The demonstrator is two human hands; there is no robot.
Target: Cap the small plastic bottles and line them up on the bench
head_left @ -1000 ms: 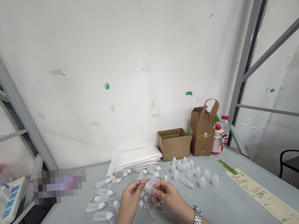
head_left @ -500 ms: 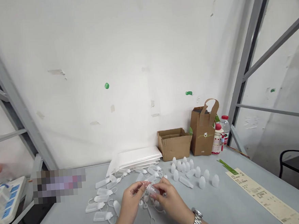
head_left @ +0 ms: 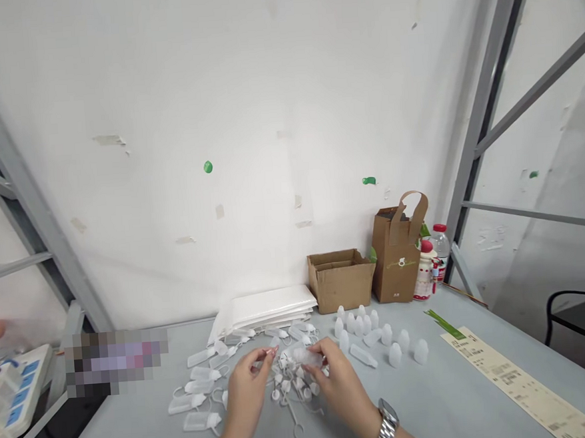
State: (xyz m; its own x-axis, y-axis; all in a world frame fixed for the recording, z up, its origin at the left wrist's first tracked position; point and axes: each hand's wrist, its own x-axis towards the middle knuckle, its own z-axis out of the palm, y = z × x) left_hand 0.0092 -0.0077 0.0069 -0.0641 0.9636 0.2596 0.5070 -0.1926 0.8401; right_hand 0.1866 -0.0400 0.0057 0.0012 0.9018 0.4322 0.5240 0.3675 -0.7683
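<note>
My right hand (head_left: 336, 376), with a metal watch on the wrist, holds a small translucent bottle (head_left: 309, 357) on its side between thumb and fingers. Its white neck end points toward my left hand (head_left: 251, 382), whose thumb and index finger are pinched at the tip; whatever they hold is too small to make out. Beneath and between both hands lies a pile of white caps with loop straps (head_left: 287, 384). Several capped bottles (head_left: 201, 421) lie on the left. On the right, several small bottles (head_left: 395, 354) stand upright and a few lie flat.
White envelopes (head_left: 268, 306) are stacked at the wall beside an open cardboard box (head_left: 342, 289), a brown paper bag (head_left: 396, 272) and drink bottles (head_left: 439, 249). A long paper strip (head_left: 518, 377) lies right. A power strip (head_left: 24, 391) is far left.
My hands have moved apart. The bottle is now in my right hand, turned more sideways and away from my left fingers, and more of the cap pile shows between them.
</note>
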